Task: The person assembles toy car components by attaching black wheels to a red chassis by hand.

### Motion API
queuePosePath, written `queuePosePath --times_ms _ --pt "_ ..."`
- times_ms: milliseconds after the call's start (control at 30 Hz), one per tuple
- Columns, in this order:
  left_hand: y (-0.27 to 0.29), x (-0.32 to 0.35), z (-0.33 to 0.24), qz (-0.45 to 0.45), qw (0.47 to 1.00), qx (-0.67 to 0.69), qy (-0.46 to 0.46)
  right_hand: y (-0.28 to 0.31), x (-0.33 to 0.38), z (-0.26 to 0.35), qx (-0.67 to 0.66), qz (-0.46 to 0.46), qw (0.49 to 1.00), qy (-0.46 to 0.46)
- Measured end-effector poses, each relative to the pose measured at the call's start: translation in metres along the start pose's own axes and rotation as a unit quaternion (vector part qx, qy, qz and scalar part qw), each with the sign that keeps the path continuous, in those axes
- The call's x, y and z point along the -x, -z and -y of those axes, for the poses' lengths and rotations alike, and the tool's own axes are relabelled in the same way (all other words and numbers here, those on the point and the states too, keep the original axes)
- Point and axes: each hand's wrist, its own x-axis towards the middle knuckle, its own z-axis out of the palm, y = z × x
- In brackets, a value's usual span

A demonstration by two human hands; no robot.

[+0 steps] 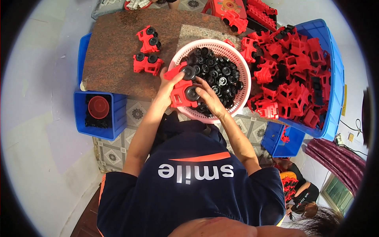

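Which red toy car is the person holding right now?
The red toy car body over the pink basket, gripped by the left hand while the right hand presses a black wheel on. Two finished cars lie untouched on the board.

A small blue bin [118, 114] holds a red bowl [98, 107].

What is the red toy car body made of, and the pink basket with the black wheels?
The red toy body looks like hard moulded plastic: even colour, slight gloss. The pink basket seems plastic too, with thin slotted walls. The black wheels look like plastic or rubber; I cannot tell which.
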Motion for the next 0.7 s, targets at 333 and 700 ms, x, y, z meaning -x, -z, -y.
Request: queuePosePath --times_ms 333,700 --pt "0.04 0.064 0.015 -0.008 0.997 -0.027 -0.07 -0.041 -0.025 -0.019 0.195 -0.028 0.973 0.119" --pt "0.167 -0.059 0.082 -0.272 0.947 0.153 -0.072 0.271 -0.268 0.069 0.595 -0.444 0.653 0.149"
